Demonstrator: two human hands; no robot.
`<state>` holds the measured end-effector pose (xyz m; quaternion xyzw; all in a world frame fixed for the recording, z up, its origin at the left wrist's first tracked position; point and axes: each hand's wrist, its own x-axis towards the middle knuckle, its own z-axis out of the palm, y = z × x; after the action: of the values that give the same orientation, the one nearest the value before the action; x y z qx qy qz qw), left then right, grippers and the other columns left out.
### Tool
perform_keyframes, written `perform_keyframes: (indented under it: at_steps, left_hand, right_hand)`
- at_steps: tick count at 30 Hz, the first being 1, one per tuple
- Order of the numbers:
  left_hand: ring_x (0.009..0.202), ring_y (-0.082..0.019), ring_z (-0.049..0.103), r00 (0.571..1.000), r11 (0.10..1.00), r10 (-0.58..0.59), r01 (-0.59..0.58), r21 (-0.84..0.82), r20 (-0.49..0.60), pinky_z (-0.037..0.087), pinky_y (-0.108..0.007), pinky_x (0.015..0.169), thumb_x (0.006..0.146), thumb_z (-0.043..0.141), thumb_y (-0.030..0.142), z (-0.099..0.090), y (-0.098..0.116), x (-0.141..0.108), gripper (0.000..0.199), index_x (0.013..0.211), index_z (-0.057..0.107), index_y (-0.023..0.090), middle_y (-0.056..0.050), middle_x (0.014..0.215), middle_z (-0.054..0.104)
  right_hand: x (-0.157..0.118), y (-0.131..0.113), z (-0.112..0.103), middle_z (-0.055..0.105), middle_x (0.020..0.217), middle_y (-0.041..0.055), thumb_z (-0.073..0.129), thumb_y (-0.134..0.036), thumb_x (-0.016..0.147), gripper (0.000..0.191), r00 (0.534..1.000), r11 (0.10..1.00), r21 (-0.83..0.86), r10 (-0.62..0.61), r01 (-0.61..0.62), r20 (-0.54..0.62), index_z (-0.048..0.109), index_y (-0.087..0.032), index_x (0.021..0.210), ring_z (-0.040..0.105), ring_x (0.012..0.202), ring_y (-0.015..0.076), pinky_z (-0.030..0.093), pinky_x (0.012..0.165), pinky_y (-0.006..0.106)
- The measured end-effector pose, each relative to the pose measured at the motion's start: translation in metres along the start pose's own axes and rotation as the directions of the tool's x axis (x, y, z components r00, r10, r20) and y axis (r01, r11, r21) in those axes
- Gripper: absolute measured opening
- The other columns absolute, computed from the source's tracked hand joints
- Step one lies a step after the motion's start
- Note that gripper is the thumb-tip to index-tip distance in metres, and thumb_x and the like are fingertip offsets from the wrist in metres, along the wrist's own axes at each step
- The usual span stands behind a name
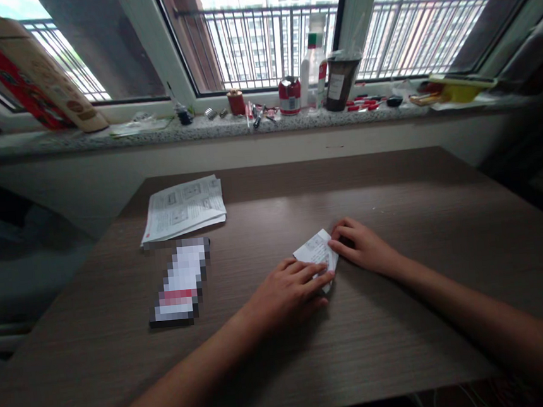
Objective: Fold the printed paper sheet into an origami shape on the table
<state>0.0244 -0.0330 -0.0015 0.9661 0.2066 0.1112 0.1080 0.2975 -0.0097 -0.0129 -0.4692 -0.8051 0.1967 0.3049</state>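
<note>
A small piece of printed paper (pixel 314 248), folded into an angular shape, lies on the brown table. Across its lower part rests my left hand (pixel 288 289), fingers stretched out and lying flat on it. My right hand (pixel 359 245) is at the paper's upper right edge, thumb and forefinger curled together in a pinch there. The paper's lower left part is hidden under my left fingers.
Left of my hands lies a phone (pixel 178 284), its screen blurred out. Behind it is a stack of printed sheets (pixel 184 208). Along the windowsill (pixel 151 135) stand a red can (pixel 289 95), a clear bottle (pixel 310 76), a dark cup (pixel 339 82) and small tools.
</note>
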Motion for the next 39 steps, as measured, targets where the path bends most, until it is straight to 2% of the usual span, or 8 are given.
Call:
perform_keyframes:
  at_steps: [3,8,18,28,39]
  left_hand:
    - [0.131,-0.030,0.058,1.000,1.000,0.000,0.000,-0.007,-0.009,0.043,-0.050,0.110,0.105,0.057,0.041,0.000,0.001,0.000,0.046,0.149,0.052,0.028,-0.006,0.151,0.057]
    - [0.128,-0.031,0.059,1.000,1.000,-0.005,0.005,0.003,-0.019,0.046,-0.050,0.108,0.104,0.059,0.040,0.002,0.002,0.000,0.046,0.148,0.053,0.026,-0.009,0.149,0.058]
    - [0.130,-0.031,0.057,1.000,1.000,0.007,-0.007,-0.015,-0.015,0.046,-0.050,0.110,0.102,0.061,0.039,0.004,0.005,0.004,0.051,0.150,0.050,0.023,-0.009,0.146,0.059]
    - [0.127,-0.032,0.057,1.000,1.000,0.001,-0.002,-0.012,-0.028,0.047,-0.049,0.112,0.102,0.062,0.040,0.011,0.002,0.003,0.050,0.147,0.054,0.020,-0.010,0.142,0.060]
    - [0.128,-0.030,0.057,1.000,0.999,0.005,-0.005,-0.034,-0.002,0.051,-0.046,0.110,0.100,0.066,0.035,0.006,0.004,0.003,0.050,0.146,0.055,0.018,-0.010,0.146,0.059]
  right_hand:
    - [-0.002,0.001,-0.005,0.065,0.105,0.0087,0.058,-0.030,0.101,0.015,0.999,0.999,0.045,0.018,-0.020,0.031,0.068,-0.023,0.093,0.063,0.098,0.0242,0.052,0.090,0.040]
    - [-0.003,0.003,-0.001,0.064,0.104,0.0083,0.060,-0.030,0.099,0.017,0.999,0.997,0.049,0.051,-0.051,-0.009,0.063,-0.022,0.084,0.064,0.096,0.0232,0.052,0.087,0.039]
    - [-0.002,0.011,0.013,0.061,0.099,0.0082,0.065,-0.029,0.096,0.016,0.995,0.990,-0.130,0.039,-0.051,-0.095,0.061,-0.022,0.082,0.058,0.096,0.0256,0.048,0.089,0.042]
    - [-0.002,0.005,0.018,0.059,0.098,0.0088,0.063,-0.028,0.098,0.015,0.995,0.961,-0.266,0.057,-0.077,-0.084,0.059,-0.021,0.085,0.056,0.093,0.0267,0.047,0.086,0.042]
    - [-0.001,0.002,0.020,0.059,0.099,0.0091,0.060,-0.030,0.100,0.014,0.995,0.935,-0.342,0.078,-0.094,-0.059,0.058,-0.022,0.088,0.054,0.095,0.0275,0.046,0.088,0.042]
